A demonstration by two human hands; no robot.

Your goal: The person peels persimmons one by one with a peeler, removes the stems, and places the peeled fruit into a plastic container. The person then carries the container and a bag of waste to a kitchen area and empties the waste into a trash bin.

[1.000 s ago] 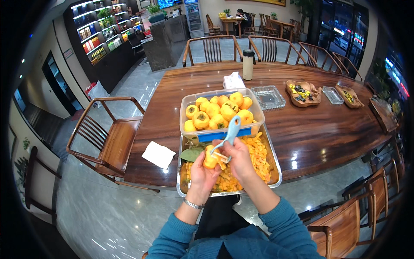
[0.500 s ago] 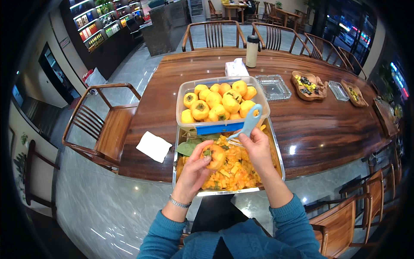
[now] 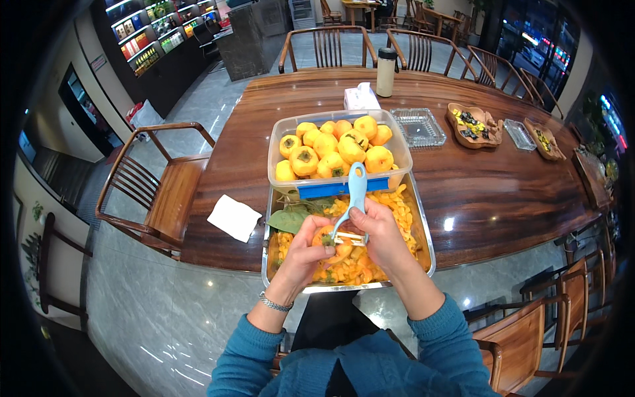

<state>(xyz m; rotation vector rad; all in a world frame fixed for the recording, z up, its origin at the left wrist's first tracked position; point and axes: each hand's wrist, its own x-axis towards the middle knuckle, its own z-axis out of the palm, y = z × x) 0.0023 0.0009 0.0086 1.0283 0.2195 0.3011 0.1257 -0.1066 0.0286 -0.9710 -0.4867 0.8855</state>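
My left hand (image 3: 302,257) is closed around an orange persimmon (image 3: 343,250), its green leafy cap beside my thumb. In my right hand (image 3: 383,235) is a light-blue peeler (image 3: 357,188), handle pointing up and away, its metal blade against the fruit. Both hands are over a metal tray (image 3: 430,248) heaped with orange peel (image 3: 357,273). Green leaves (image 3: 288,219) lie at the tray's left side. Across the tray's far part sits a clear plastic box (image 3: 274,142) with blue clips, full of yellow-orange persimmons (image 3: 325,143).
A white napkin (image 3: 235,218) lies left of the tray on the wooden table (image 3: 489,188). Behind the box stand a tissue pack (image 3: 361,97) and a bottle (image 3: 386,73). A glass tray (image 3: 418,128) and a wooden dish (image 3: 473,126) of wrapped pieces are right. Wooden chairs (image 3: 165,192) surround the table.
My right hand has brought the peeler down and left onto the persimmon, its handle now more upright. My left hand has turned the fruit and moved slightly right.
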